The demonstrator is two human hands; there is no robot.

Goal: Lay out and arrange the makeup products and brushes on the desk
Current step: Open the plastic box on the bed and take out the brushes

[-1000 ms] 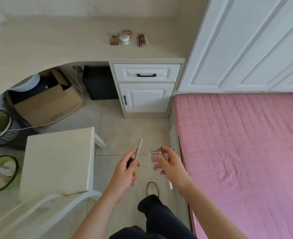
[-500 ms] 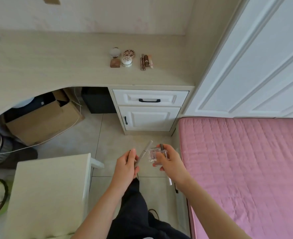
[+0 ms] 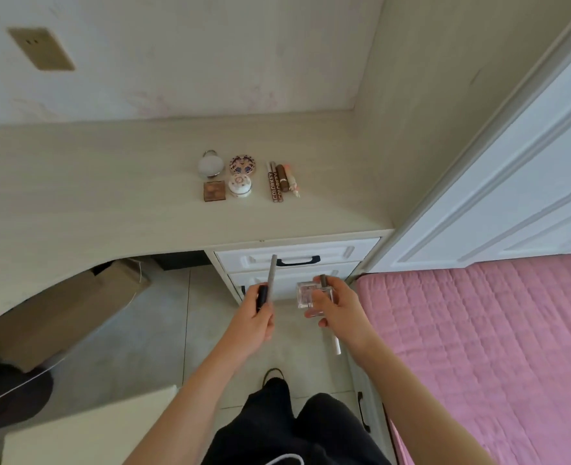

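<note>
- Holding two slim pieces at once, the left hand (image 3: 255, 317) has its grip closed round a grey pencil (image 3: 272, 278) and a short black tube (image 3: 262, 296). The pencil's long axis points up and away, toward the surface.
- The right hand (image 3: 339, 308) has its grip closed round a clear square perfume bottle (image 3: 307, 294). A white stick (image 3: 335, 344) pokes out below the palm, pointing back toward the person.
- Both hands hover over the floor, in front of the drawer unit (image 3: 297, 260) and short of the surface (image 3: 109, 182); neither touches it.
- The laid-out group sits straight ahead of the hands. A round mirror (image 3: 210, 164), a patterned compact (image 3: 242, 163), a white jar (image 3: 240, 186) and a brown palette (image 3: 214, 191) form a block. Just to its right a row of tubes (image 3: 279, 182) lies side by side, long axes running front to back.
- The pencil's axis roughly matches that row, so it probably needs little turning to join it.
- The two hands look about equally near the group; the bare strip right of the tubes lines up better with the right hand.
</note>
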